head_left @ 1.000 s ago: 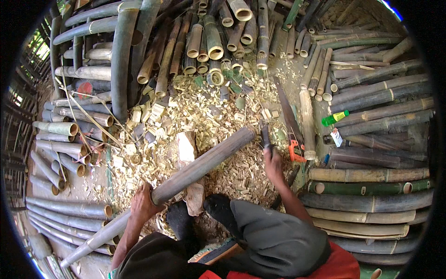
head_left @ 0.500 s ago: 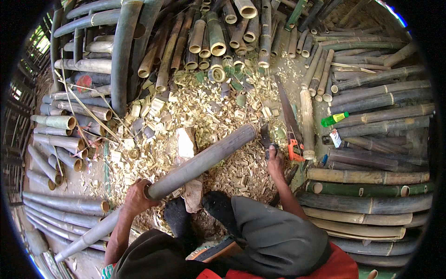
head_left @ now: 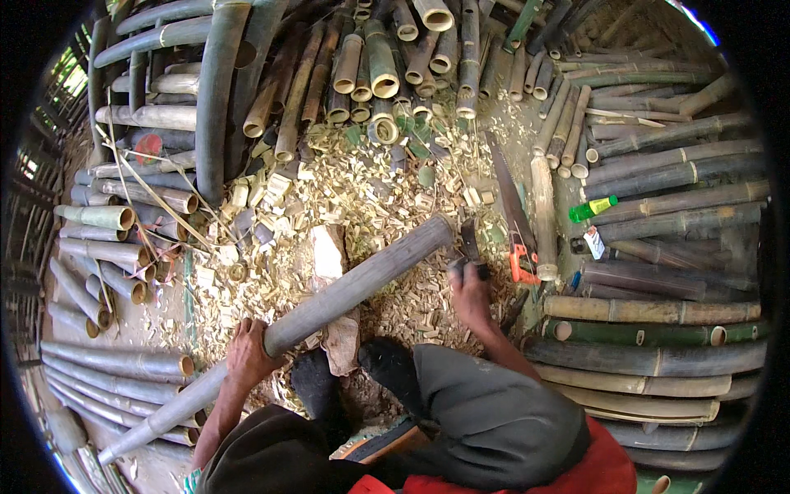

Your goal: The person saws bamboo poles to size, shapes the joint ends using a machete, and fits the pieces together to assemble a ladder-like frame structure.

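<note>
Holding the pole (head_left: 362, 284) at a slant: left hand (head_left: 248, 354) grasps it from above. Pole runs ahead and rightward from this hand to a far end just ahead-left of the right hand (head_left: 471, 300); it appears to continue behind-left of the left hand too.

Right hand: clenched round the dark handle of a knife (head_left: 470, 241), blade pointing ahead, near the pole's far end. Blade contact: cannot tell.

Block (head_left: 327, 251), pale-topped, lies under the pole, ahead-right of the left hand.

Progress: pole is in one long piece. Upper side looks grey and unsplit; no fresh pale cut seen there. Underside hidden. Judgement: knife work on this pole is slight so far, or confined to faces not in view.

Chips (head_left: 313, 185) spread thickly ahead of both hands; much chopping is done here, though none can be credited to this pole. Saw (head_left: 512, 200) lies ahead-right of the right hand, unheld.

Left over, judged: most of the knife work. Stacked poles (head_left: 654, 361) right of the right hand: finished or waiting, cannot tell.
</note>
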A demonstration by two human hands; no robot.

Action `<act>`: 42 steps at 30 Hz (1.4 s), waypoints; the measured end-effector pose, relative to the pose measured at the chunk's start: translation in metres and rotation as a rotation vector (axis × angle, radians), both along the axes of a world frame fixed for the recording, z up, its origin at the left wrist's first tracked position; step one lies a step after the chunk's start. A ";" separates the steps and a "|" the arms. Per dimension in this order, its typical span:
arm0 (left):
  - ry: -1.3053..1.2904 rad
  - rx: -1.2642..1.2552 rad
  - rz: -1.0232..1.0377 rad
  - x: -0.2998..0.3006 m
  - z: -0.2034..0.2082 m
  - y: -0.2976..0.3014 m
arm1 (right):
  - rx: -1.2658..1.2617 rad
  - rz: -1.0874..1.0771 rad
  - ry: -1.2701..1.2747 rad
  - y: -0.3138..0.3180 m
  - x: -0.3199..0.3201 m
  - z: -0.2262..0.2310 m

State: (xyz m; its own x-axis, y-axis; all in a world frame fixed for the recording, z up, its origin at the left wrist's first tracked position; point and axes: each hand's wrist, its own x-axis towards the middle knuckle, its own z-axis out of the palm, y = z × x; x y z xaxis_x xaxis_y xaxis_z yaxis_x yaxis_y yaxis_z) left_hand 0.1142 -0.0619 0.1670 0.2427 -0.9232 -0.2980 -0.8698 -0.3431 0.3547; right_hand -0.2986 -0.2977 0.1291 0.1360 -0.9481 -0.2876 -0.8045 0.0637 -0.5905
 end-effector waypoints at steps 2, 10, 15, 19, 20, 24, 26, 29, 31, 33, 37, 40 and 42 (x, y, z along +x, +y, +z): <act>0.165 -0.015 0.011 0.002 0.007 -0.012 | -0.258 0.014 -0.089 -0.004 -0.002 -0.015; 0.234 0.028 0.080 0.002 0.016 -0.010 | -0.003 -0.335 0.060 -0.028 0.009 0.034; 0.176 -0.004 0.126 -0.002 0.014 -0.002 | -0.112 0.157 0.260 -0.019 0.000 0.033; 0.129 -0.068 0.068 -0.007 0.009 -0.009 | -0.083 -0.092 0.121 -0.047 -0.024 0.036; 0.126 -0.084 0.062 -0.003 0.006 -0.008 | -0.003 -0.039 0.119 -0.033 -0.013 0.041; 0.389 0.001 0.057 0.020 0.016 -0.011 | -0.201 0.302 0.238 0.003 0.004 0.036; 0.433 0.083 0.045 0.017 0.029 -0.024 | -0.115 -0.163 0.035 -0.024 -0.024 0.010; 0.425 0.138 0.070 0.021 0.028 -0.021 | -0.126 -0.084 -0.079 -0.022 -0.021 0.000; 0.450 0.119 0.063 0.022 0.025 -0.019 | -0.043 0.294 0.157 -0.001 -0.007 0.031; 0.470 0.160 0.014 0.043 -0.002 -0.008 | 0.002 0.089 0.078 -0.008 0.000 0.022; 0.510 0.132 -0.040 0.037 0.002 -0.016 | 0.202 -0.418 0.167 -0.064 -0.069 -0.024; 0.225 0.096 -0.067 0.017 0.016 -0.004 | -0.013 -0.330 0.172 -0.040 -0.088 -0.036; 0.111 0.255 -0.054 0.003 0.028 -0.016 | -0.096 -0.327 0.235 -0.020 -0.113 -0.060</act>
